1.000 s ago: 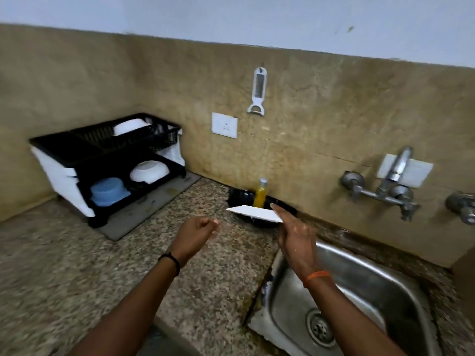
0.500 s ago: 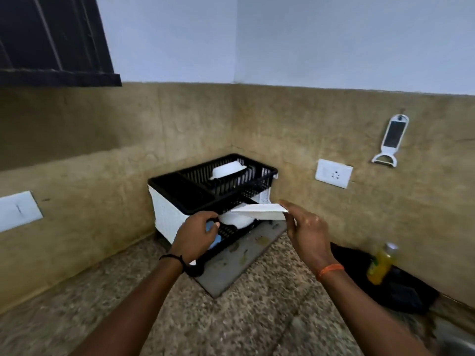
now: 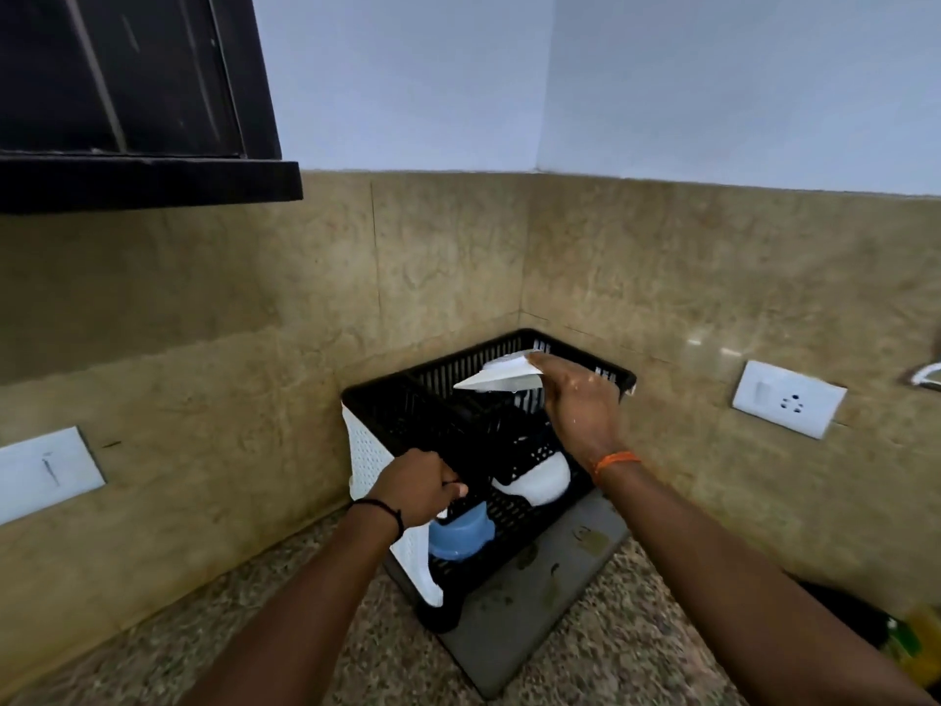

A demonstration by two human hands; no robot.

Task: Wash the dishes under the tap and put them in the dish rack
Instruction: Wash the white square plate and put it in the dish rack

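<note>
A black and white two-tier dish rack [image 3: 402, 415] stands in the counter corner. My right hand [image 3: 575, 405] holds a flat white plate [image 3: 501, 380] by its edge, level over the rack's top tier. My left hand [image 3: 422, 484] is curled in a fist at the rack's front, just above a blue bowl [image 3: 461, 535] on the lower tier; I cannot see anything in it. A white bowl [image 3: 542, 479] lies upside down on the lower tier beside the blue one. The sink and tap are out of view.
A grey drip mat [image 3: 550, 598] lies under the rack on the speckled stone counter [image 3: 326, 649]. A yellow soap bottle [image 3: 911, 644] sits at the right edge. A dark cabinet [image 3: 127, 94] hangs at upper left. Wall sockets [image 3: 789, 399] flank the rack.
My view has swung left from the sink to the rack. My right hand has carried the white plate over the top tier, and my left fist has come to the rack's front.
</note>
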